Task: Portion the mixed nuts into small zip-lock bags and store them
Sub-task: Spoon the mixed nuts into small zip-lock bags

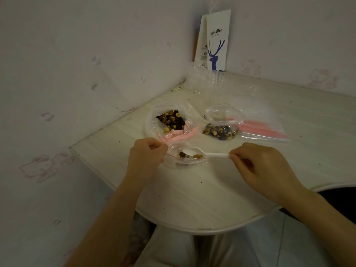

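White plastic spoon [204,153] lies level across the centre of the frame. You pinch the tip of its handle between the thumb and fingers of your right hand [260,166], with the other fingers curled under. The spoon's long axis runs left to right. Its bowl points left, away from that hand, and sits at the open mouth of the small zip-lock bag [185,162]. A few mixed nuts [189,156] show just below the bowl; whether they rest on the spoon or in the bag is hard to tell.

Your left hand [146,154] is the nearer one to the bag. It touches the bag with fingers curled, pinching the rim at the pink seal on its left side to hold the mouth open. The bag rests on the pale table [192,199], lying left to right, with its mouth facing up and right toward the spoon.

Higher in the frame sits the larger source bag [170,120] of nuts. To its right is a filled bag [221,132], touching a stack of empty bags [269,130].

The next move likely calls for rolling the spoon about its handle so the load drops inside the rim.
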